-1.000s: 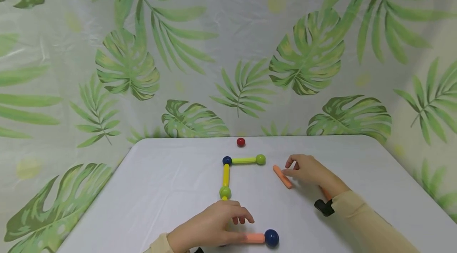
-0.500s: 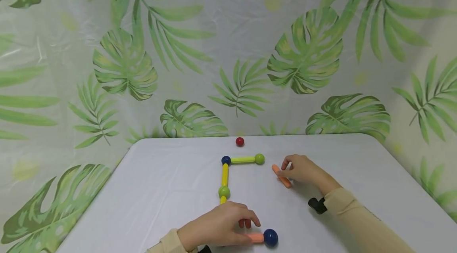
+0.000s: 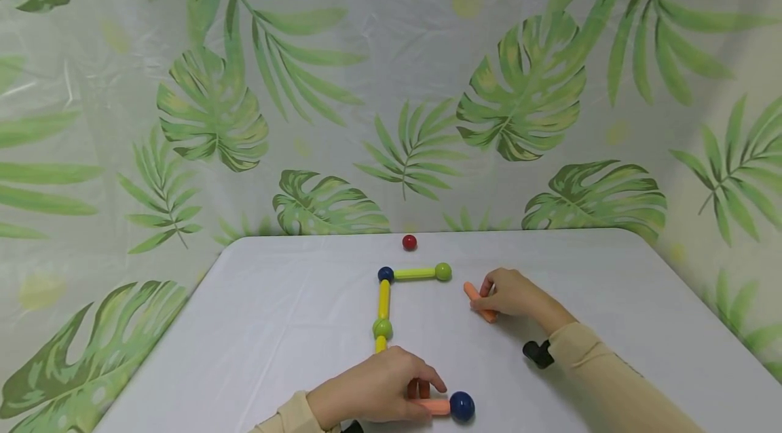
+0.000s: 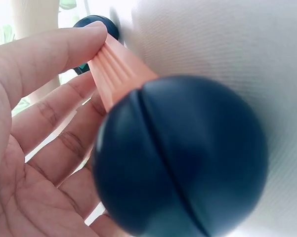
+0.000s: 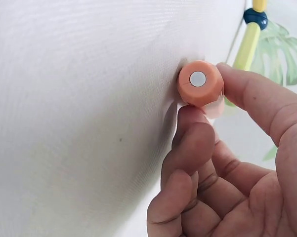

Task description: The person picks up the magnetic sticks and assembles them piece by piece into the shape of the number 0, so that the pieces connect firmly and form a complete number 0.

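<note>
My left hand [image 3: 375, 389] pinches a salmon-pink magnetic rod [image 3: 435, 407] near the table's front, thumb on its ridged side. A navy ball [image 3: 462, 406] caps its right end; another navy ball [image 4: 100, 23] shows at one end in the left wrist view. At right, my right hand [image 3: 516, 294] has thumb and index finger around an orange magnetic rod [image 3: 471, 291] lying slantwise on the table. Its end, with a round silver magnet [image 5: 197, 79], faces the right wrist camera. The left hand hides part of a yellow rod [image 3: 381, 343] behind it.
On the white table [image 3: 275, 311], a navy ball [image 3: 385, 274] joins a lime rod [image 3: 415, 273], tipped by a green ball [image 3: 442, 271], and a yellow rod [image 3: 383, 299] running down to another green ball [image 3: 382, 328]. A red ball [image 3: 409, 242] sits alone at the back edge.
My right hand has moved slightly left, and its thumb and index finger have closed around the orange rod. The left hand has slid a little right along the pink rod.
</note>
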Demonstrator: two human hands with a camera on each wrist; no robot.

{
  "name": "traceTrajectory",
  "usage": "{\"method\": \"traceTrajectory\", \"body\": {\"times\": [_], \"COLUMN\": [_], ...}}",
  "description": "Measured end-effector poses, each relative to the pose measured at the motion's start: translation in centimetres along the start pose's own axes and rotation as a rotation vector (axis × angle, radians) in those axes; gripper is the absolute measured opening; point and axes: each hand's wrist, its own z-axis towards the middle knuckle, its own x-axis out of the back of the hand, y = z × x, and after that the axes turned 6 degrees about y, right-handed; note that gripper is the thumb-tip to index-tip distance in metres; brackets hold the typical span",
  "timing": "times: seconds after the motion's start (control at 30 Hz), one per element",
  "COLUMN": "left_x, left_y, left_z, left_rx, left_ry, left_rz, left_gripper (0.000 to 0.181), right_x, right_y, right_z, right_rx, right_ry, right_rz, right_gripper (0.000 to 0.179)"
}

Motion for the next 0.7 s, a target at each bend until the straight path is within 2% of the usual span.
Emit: {"method": "traceTrajectory", "body": {"times": [0.43, 0.7], "left_x": [-0.1, -0.2], "left_y": [0.0, -0.1], "left_z": [0.0, 0.0], "left_rx": [-0.03, -0.041], "left_ry": [0.01, 0.018], "left_rz": [0.027, 0.024], "left_gripper": [0.023, 0.022], "right_x": [-0.5, -0.8], "right_y": [-0.5, -0.9], "right_z": [-1.0, -1.9], "right_rx": [-0.023, -0.046], "right_ry": [0.018, 0.004], "right_rz": [0.033, 0.104], "right_gripper": [0.028, 0.028]}}
